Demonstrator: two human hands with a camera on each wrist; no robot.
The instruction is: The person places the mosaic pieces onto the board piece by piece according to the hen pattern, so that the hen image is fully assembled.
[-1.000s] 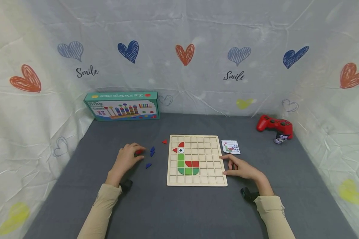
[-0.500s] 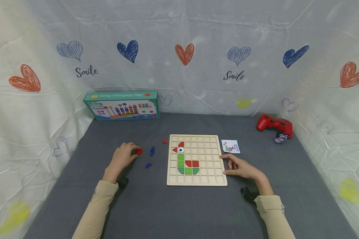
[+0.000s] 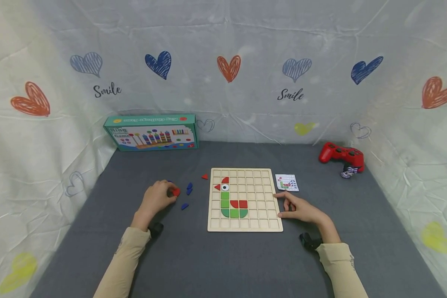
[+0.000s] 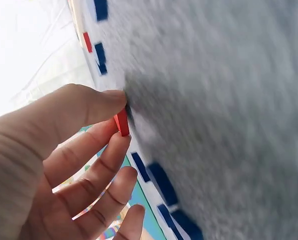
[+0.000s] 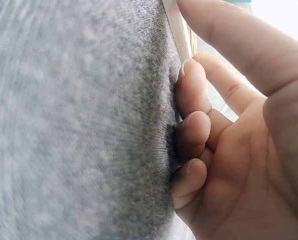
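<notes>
At the left of the table, my left hand pinches a red wooden tile between thumb and fingertips. The left wrist view shows this tile edge-on, just over the cloth. Blue tiles lie to the right of that hand, and a red triangle lies beyond them. The square wooden grid board holds green and red tiles and an eye tile, forming a bird shape. My right hand touches the board's right edge with index finger and thumb; its other fingers are bent, resting on the cloth.
A small pattern card lies right of the board. At the back left stands a green game box. A red game controller sits at the back right. More blue tiles lie past my left fingers.
The left hand drew slightly left, then back a little right, and the red tile at its fingertips shows more clearly. My right hand and the board have stayed put.
</notes>
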